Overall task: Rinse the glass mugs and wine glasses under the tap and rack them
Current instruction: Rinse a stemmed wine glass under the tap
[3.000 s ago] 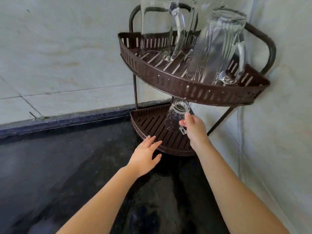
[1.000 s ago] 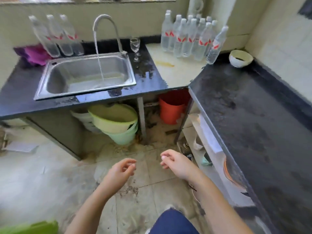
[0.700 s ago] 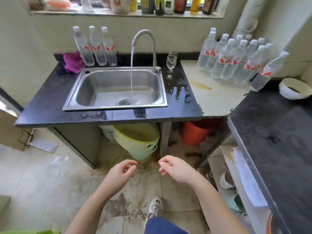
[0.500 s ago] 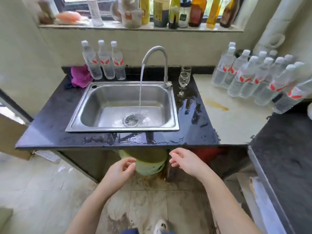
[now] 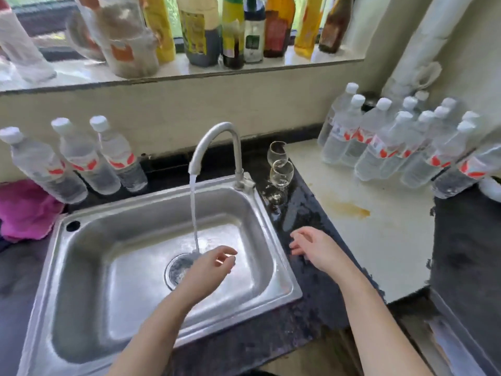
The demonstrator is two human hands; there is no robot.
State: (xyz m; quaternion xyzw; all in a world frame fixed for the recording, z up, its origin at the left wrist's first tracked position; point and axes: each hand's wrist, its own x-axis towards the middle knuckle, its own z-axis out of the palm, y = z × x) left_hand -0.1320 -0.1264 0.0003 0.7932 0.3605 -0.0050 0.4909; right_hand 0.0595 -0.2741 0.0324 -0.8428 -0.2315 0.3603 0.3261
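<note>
Running tap (image 5: 217,142), two wine glasses (image 5: 280,169) beside sink (image 5: 81,267), hands empty

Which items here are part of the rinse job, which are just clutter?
Job: two wine glasses upright on the wet counter right of the tap; water running into the sink; left hand over the basin and right hand over the counter, both empty.

Clutter: water bottles on the right and left, sill bottles, pink cloth.
</note>
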